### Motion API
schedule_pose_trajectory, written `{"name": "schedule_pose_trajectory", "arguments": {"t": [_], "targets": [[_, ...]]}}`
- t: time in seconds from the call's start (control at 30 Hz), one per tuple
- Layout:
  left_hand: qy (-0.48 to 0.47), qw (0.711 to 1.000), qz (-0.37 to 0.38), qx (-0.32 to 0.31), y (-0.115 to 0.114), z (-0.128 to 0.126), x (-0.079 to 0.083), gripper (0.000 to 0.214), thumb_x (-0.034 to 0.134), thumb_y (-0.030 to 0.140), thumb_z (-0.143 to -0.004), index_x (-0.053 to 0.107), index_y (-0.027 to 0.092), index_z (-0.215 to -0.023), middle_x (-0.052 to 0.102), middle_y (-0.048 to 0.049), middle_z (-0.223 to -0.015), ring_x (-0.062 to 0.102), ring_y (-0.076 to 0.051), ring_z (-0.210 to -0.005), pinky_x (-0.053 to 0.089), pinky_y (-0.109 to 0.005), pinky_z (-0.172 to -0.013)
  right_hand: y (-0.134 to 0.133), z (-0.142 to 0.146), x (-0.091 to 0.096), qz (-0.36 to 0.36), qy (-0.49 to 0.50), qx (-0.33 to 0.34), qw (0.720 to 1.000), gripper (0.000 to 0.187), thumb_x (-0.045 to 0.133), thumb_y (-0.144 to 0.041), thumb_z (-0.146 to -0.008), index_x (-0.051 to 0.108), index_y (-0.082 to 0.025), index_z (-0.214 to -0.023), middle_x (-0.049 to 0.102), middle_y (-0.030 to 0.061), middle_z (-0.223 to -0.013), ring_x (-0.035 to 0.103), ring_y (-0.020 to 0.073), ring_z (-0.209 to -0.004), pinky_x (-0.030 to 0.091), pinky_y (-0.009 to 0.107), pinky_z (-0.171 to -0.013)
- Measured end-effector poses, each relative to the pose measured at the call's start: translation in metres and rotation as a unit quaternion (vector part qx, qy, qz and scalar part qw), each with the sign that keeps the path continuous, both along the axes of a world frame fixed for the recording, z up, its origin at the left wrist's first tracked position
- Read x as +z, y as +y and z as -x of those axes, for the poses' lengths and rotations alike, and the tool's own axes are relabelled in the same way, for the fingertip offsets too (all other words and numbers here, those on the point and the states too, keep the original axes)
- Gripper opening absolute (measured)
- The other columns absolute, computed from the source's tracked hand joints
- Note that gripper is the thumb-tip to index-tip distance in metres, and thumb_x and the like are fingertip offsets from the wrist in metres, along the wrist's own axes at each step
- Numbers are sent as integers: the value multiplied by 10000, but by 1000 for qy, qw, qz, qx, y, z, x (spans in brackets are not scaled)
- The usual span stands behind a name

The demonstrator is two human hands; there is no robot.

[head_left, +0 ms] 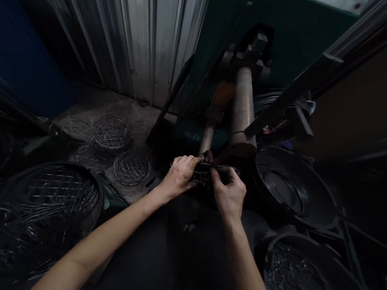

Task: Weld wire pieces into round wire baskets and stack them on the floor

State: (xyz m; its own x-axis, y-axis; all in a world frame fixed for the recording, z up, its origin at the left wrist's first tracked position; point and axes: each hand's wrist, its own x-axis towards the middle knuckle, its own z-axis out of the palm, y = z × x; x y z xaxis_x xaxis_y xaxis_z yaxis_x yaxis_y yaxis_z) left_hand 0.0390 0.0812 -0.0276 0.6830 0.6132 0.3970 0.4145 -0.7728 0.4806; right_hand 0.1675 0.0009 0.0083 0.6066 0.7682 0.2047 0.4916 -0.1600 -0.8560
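My left hand (pixel 181 174) and my right hand (pixel 228 187) are closed on opposite sides of a round wire rack (pixel 205 178), held between them above my lap. Only the dark middle of the rack shows; my fingers hide its sides. Just beyond it are the tips of a welding machine (pixel 248 102): a thick grey cylinder above and a thinner rod (pixel 207 137) below. The rack's far edge is close to these tips; in the dimness I cannot tell whether they touch.
Several round wire racks (pixel 132 168) lie on the floor to the left. A large tub (pixel 101 190) heaped with wire racks stands nearer. On the right, one black basin (pixel 327 204) holds wire rings, and another (pixel 270 248) holds short wire pieces. A metal bar (pixel 291 93) slants across.
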Motion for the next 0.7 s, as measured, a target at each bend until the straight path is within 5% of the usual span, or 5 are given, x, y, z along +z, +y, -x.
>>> {"name": "schedule_pose_trajectory", "arguments": {"t": [0.23, 0.4, 0.5, 0.57, 0.7], "targets": [[13, 999, -49, 12, 3, 0, -2, 415, 615, 211, -775, 455, 144, -1152, 567, -77, -990, 527, -230, -911, 411, -359, -817, 2, 0, -9, -10, 42, 8, 999, 291, 580, -466, -782, 632, -181, -810, 675, 35, -743, 607, 168, -624, 481, 286, -615], [7, 998, -61, 21, 2, -1, -3, 466, 650, 242, -757, 449, 134, -1164, 572, -87, -1004, 529, -240, -907, 412, -361, -794, -17, 0, 3, 0, 47, -6, 999, 347, 633, -495, -742, 656, -190, -906, 688, 32, -788, 623, 169, -648, 491, 282, -618], [11, 999, -34, 8, -8, 6, 2, 464, 652, 232, -750, 448, 133, -1154, 570, -86, -1005, 525, -239, -913, 416, -368, -801, -73, -24, 4, 18, 18, -77, 997, 383, 628, -512, -739, 657, -198, -956, 694, 51, -875, 639, 188, -729, 491, 298, -683], [19, 1000, 4, -12, -20, 9, 5, 456, 641, 234, -753, 450, 134, -1155, 567, -83, -1011, 524, -233, -919, 421, -369, -810, -125, -58, -8, 93, -45, -163, 981, 414, 612, -539, -724, 670, -195, -947, 694, 77, -877, 639, 225, -764, 481, 337, -719], [77, 992, 57, -77, -48, 2, 6, 574, 650, 213, -716, 431, 128, -1239, 550, -97, -1060, 515, -249, -975, 416, -402, -865, -225, -130, -58, 319, -143, -286, 892, 372, 570, -531, -668, 668, -176, -726, 657, 148, -654, 606, 306, -604, 461, 410, -571]]}}
